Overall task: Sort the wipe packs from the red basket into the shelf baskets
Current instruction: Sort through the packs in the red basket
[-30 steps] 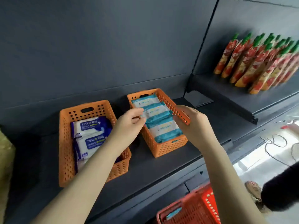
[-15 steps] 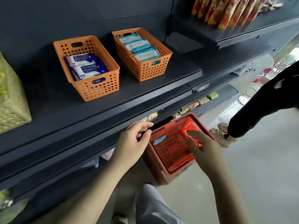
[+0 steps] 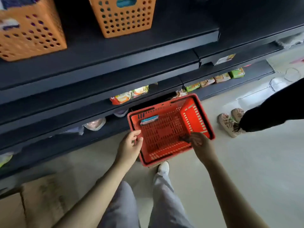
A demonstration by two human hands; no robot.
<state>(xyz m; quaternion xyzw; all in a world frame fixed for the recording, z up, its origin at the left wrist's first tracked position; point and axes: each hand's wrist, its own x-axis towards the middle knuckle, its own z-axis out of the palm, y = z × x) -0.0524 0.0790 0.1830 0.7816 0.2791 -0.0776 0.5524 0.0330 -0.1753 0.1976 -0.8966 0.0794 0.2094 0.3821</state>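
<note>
Down at the floor, left hand point(image 3: 130, 145) and right hand point(image 3: 199, 144), loose and empty, have dropped from the orange perforated shelf baskets point(image 3: 123, 18) to the red slatted plastic basket point(image 3: 164, 104); one teal wipe pack point(image 3: 149, 119) remains inside, far-left.

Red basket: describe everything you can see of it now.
The red basket, seemingly plastic, stands upright on the floor before the shelves: slotted walls, lattice bottom, dark handle folded along the rim. One teal wipe pack lies inside, far-left. The left hand is at its near-left rim; right hand reaches in, blurred.
</note>
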